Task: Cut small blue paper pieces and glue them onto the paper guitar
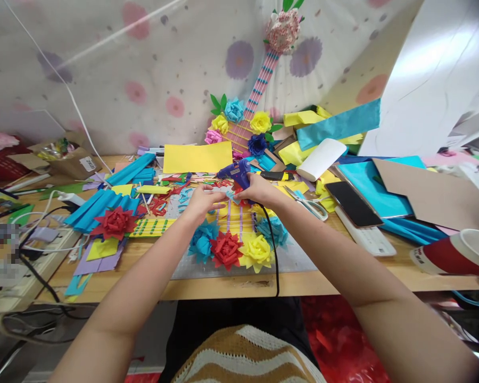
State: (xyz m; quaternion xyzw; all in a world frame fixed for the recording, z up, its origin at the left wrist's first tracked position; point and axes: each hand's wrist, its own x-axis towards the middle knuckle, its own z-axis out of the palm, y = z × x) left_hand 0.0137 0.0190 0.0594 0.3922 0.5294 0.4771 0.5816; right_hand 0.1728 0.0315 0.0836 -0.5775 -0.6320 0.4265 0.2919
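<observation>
My right hand (259, 190) is closed around the handle of a purple-blue hot glue gun (234, 170). Its nozzle points left, and a black cord (274, 244) hangs from it over the table edge. My left hand (205, 201) is beside it, fingertips closed on a small light blue paper piece (226, 192), partly hidden. Below both hands lies a paper-flower guitar with a yellow neck (151, 227). A red paper flower (226, 250), a yellow paper flower (257, 251) and blue paper flowers (203, 240) line its near edge; another red flower (115, 222) is at its neck's end.
A pink flowered guitar (259, 90) leans on the wall behind. Scissors (309, 205), a phone (354, 204) and a paper cup (459, 252) stand or lie to the right. Left are blue crepe paper (104, 205) and a power strip (43, 266) with cables. Paper scraps cover the back.
</observation>
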